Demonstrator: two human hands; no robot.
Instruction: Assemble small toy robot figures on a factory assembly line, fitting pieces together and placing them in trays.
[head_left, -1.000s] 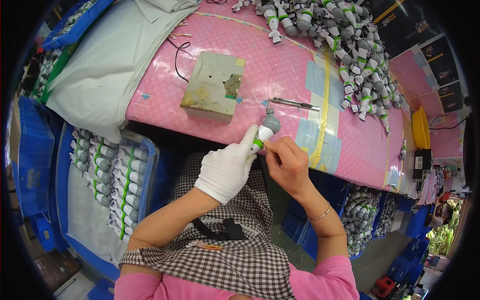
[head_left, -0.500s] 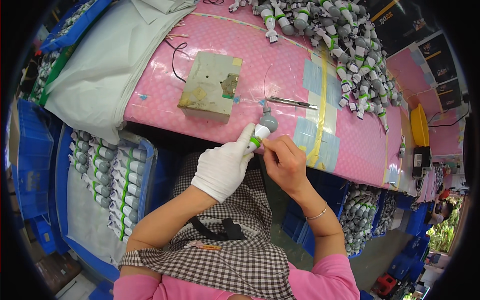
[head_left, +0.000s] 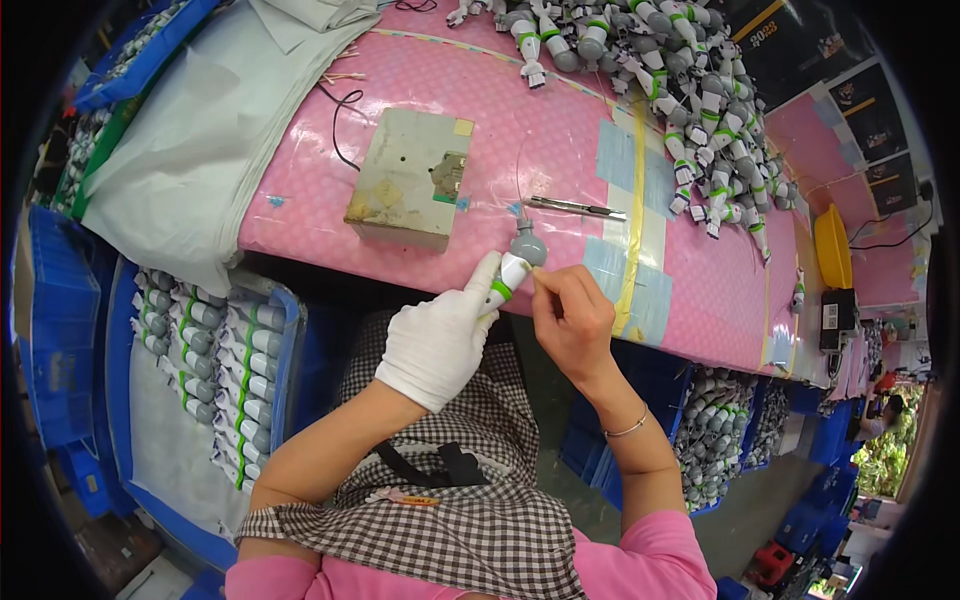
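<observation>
Single view only, a head-worn fisheye looking steeply down from above the seated person, facing forward over the lap to the pink table. Close range: both forearms enter from the lower edge, left hand and right hand sit near frame centre, just this side of the table's near edge. Wide lens bends the table edge and darkens the corners. Blue bins on the person's left and more bins on the right fall toward the rim. No second view to overlap with.
</observation>
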